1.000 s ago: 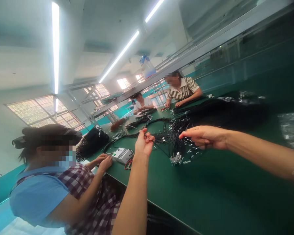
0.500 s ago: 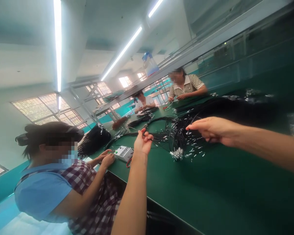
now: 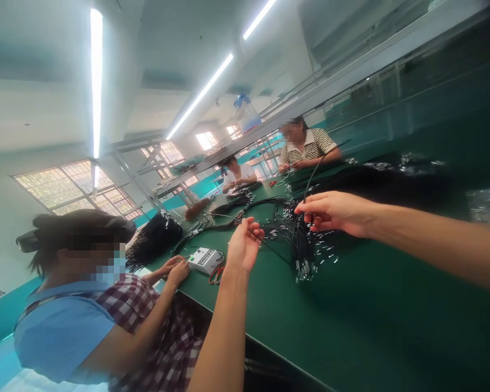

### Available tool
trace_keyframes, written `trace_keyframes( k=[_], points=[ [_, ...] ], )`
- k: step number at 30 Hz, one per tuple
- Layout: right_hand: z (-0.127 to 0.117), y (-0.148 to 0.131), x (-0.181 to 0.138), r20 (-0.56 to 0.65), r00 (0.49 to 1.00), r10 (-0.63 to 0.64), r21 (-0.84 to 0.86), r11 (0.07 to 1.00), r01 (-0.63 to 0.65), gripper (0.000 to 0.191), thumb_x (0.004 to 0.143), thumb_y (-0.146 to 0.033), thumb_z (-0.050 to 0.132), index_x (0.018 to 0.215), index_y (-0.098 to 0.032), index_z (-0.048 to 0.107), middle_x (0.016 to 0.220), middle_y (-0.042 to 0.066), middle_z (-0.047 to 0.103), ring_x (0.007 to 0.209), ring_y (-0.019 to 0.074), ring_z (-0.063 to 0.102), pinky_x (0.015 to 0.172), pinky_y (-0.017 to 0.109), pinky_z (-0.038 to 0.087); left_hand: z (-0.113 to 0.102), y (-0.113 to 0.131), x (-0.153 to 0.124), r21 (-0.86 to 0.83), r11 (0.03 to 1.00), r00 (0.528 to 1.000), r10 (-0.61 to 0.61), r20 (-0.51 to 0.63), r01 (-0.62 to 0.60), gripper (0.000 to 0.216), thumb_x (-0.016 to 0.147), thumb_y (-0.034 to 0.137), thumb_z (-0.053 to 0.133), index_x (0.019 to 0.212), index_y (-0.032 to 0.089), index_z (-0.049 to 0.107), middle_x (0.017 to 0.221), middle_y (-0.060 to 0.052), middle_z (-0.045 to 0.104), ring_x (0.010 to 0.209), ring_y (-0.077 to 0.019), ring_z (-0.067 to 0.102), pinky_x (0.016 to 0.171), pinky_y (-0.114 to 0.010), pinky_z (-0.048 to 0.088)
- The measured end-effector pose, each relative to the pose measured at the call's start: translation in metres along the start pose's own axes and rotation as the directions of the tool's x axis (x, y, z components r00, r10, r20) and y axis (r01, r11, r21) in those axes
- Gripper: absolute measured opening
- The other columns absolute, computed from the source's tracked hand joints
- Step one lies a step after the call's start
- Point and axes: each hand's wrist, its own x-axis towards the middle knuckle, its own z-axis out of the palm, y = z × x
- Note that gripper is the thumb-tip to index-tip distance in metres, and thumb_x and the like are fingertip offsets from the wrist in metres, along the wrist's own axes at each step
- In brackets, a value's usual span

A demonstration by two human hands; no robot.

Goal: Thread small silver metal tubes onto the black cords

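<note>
My left hand [image 3: 247, 245] is closed, its curled fingers pinching a thin black cable [image 3: 275, 251]. One end of that cable sticks out leftward past the fingertips, and the rest slopes down to the right. My right hand [image 3: 337, 213] has thumb and forefinger closed on another stretch of black cable [image 3: 315, 173], whose free part curves up over the table. Whether both stretches belong to one cable I cannot tell. Between and below the hands hangs a bundle of black cables with silvery metal ends [image 3: 306, 269]. More loose cables [image 3: 277, 226] lie behind it.
A white box with a green button [image 3: 206, 260] and red leads stands on the green table [image 3: 351, 326]. At the left a co-worker in a checked apron [image 3: 142, 310] has both hands beside it. Two more people sit across the table. Black cable heaps [image 3: 157, 234] lie around.
My right hand has shifted slightly left, and its cable now stands up higher. The cable bundle's metal ends have swung a little right and down. My left hand has turned slightly, still pinching.
</note>
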Motion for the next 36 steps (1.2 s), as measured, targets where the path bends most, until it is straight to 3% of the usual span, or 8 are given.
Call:
trace_keyframes(
  k=[4, 10, 14, 17, 21, 27, 30, 36],
  points=[
    [0.0, 0.001, -0.002, -0.013, 0.999, -0.053, -0.027, 0.998, 0.053, 0.013, 0.09, -0.011, 0.062, 0.079, -0.011, 0.069, 0.071, 0.003, 0.058, 0.058, 0.0094, 0.053, 0.057, 0.019, 0.054, 0.0, -0.017, -0.023, 0.244, 0.969, 0.989, -0.075, 0.127, 0.042, 0.026, 0.076, 0.034, 0.078, 0.075, 0.01, 0.066, 0.069, -0.005, 0.066, 0.055, -0.0104, 0.059, 0.053, -0.021, 0.047],
    [-0.032, 0.01, -0.005, -0.238, 0.97, -0.056, -0.074, 0.996, 0.039, 0.027, 0.093, -0.008, 0.054, 0.068, -0.012, 0.062, 0.065, 0.003, 0.054, 0.051, 0.0089, 0.047, 0.052, 0.021, 0.056, -0.016, -0.013, -0.041, 0.374, 0.921, 0.99, 0.068, 0.12, -0.109, 0.044, 0.077, 0.059, 0.067, 0.078, 0.017, 0.056, 0.065, 0.0, 0.065, 0.05, -0.0126, 0.063, 0.05, -0.021, 0.047],
    [-0.024, 0.014, -0.006, -0.206, 0.976, -0.076, -0.052, 0.996, 0.067, 0.027, 0.093, -0.007, 0.055, 0.067, -0.011, 0.062, 0.066, 0.004, 0.055, 0.053, 0.0092, 0.049, 0.055, 0.024, 0.059, -0.002, -0.026, -0.062, 0.476, 0.869, 0.937, -0.043, 0.347, -0.136, 0.035, 0.08, 0.049, 0.068, 0.086, 0.016, 0.059, 0.077, -0.004, 0.069, 0.068, -0.017, 0.068, 0.067, -0.029, 0.053],
    [-0.007, 0.012, -0.005, -0.166, 0.977, -0.13, -0.044, 0.991, 0.124, 0.027, 0.094, -0.008, 0.054, 0.067, -0.01, 0.061, 0.064, 0.003, 0.054, 0.051, 0.0082, 0.047, 0.055, 0.022, 0.058, 0.014, -0.047, -0.077, 0.561, 0.812, 0.914, -0.091, 0.396, -0.163, 0.019, 0.081, 0.034, 0.067, 0.083, 0.016, 0.062, 0.073, -0.001, 0.064, 0.068, -0.0143, 0.062, 0.068, -0.025, 0.049],
    [-0.004, 0.009, -0.007, -0.167, 0.976, -0.137, -0.055, 0.99, 0.129, 0.028, 0.093, -0.006, 0.054, 0.067, -0.009, 0.061, 0.062, 0.003, 0.054, 0.052, 0.0092, 0.049, 0.052, 0.021, 0.057, 0.021, -0.069, -0.085, 0.73, 0.615, 0.926, 0.003, 0.377, -0.299, 0.005, 0.083, 0.019, 0.059, 0.083, 0.019, 0.065, 0.078, -0.001, 0.065, 0.073, -0.0146, 0.059, 0.067, -0.024, 0.045],
    [-0.02, 0.013, -0.018, -0.196, 0.976, -0.089, -0.049, 0.996, 0.081, 0.025, 0.093, -0.005, 0.054, 0.069, -0.007, 0.063, 0.065, 0.004, 0.055, 0.054, 0.0088, 0.048, 0.057, 0.024, 0.059, 0.011, -0.092, -0.095, 0.809, 0.195, 0.832, 0.089, 0.548, -0.554, 0.016, 0.084, 0.009, 0.052, 0.085, 0.021, 0.063, 0.079, -0.001, 0.065, 0.073, -0.0165, 0.057, 0.067, -0.027, 0.04],
    [-0.021, 0.013, -0.023, -0.189, 0.979, -0.082, -0.045, 0.996, 0.075, 0.025, 0.093, -0.005, 0.054, 0.07, -0.007, 0.064, 0.067, 0.004, 0.056, 0.056, 0.0091, 0.049, 0.058, 0.024, 0.059, 0.006, -0.099, -0.096, 0.797, 0.268, 0.84, 0.144, 0.523, -0.542, 0.018, 0.085, 0.011, 0.053, 0.089, 0.023, 0.065, 0.083, -0.001, 0.065, 0.072, -0.0151, 0.056, 0.066, -0.026, 0.04],
    [-0.036, 0.018, -0.027, -0.191, 0.979, -0.069, -0.053, 0.997, 0.06, 0.024, 0.094, -0.006, 0.053, 0.073, -0.008, 0.065, 0.066, 0.004, 0.057, 0.054, 0.009, 0.049, 0.058, 0.023, 0.059, -0.006, -0.089, -0.079, 0.649, 0.673, 0.934, 0.234, 0.269, -0.356, 0.01, 0.086, 0.026, 0.059, 0.088, 0.019, 0.065, 0.082, -0.002, 0.063, 0.073, -0.0149, 0.059, 0.065, -0.024, 0.046]
  ],
)
